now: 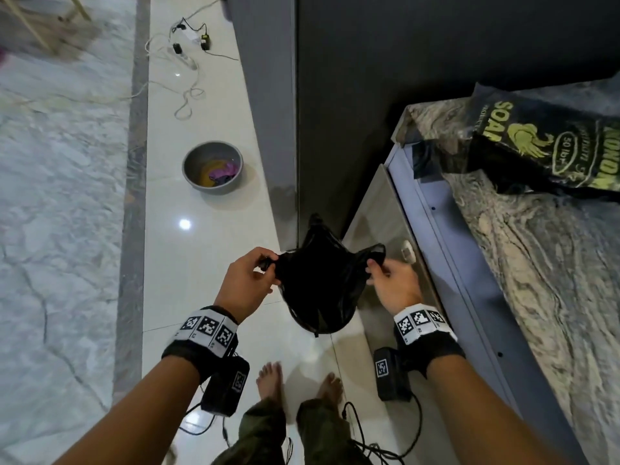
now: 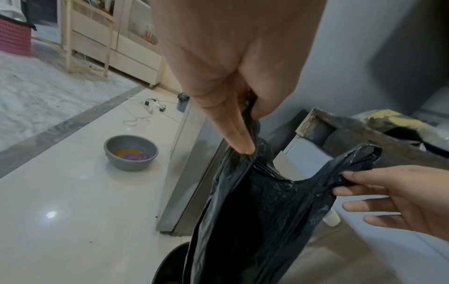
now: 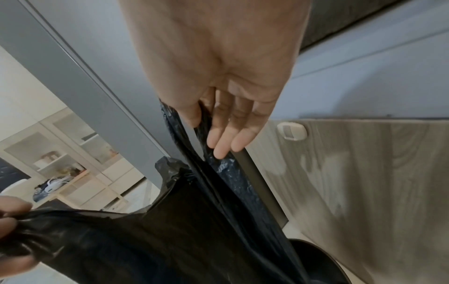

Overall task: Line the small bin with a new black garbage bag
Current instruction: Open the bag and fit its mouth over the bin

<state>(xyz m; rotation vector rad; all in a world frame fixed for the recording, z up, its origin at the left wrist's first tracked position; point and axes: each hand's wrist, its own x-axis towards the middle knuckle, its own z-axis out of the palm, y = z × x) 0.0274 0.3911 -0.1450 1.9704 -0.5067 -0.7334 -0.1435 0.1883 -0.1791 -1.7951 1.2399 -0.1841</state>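
Observation:
A black garbage bag (image 1: 318, 276) hangs between both hands above the small dark bin (image 1: 303, 325), whose round rim shows under the bag on the floor. My left hand (image 1: 260, 266) pinches the bag's left handle loop, and my right hand (image 1: 375, 268) pinches the right one. The bag's mouth is stretched a little between them. In the left wrist view the bag (image 2: 255, 211) drops toward the bin rim (image 2: 167, 263). In the right wrist view thumb and fingers (image 3: 218, 142) clamp the handle strip (image 3: 189, 134); the bin edge (image 3: 320, 257) lies below.
A grey fridge side (image 1: 268, 129) stands just behind the bin. To the right is a cabinet with a marbled counter (image 1: 536, 263) carrying a large black sack (image 1: 543, 146). A grey basin (image 1: 212, 167) and cables (image 1: 188, 62) lie on the tiled floor. My bare feet (image 1: 298, 384) are near the bin.

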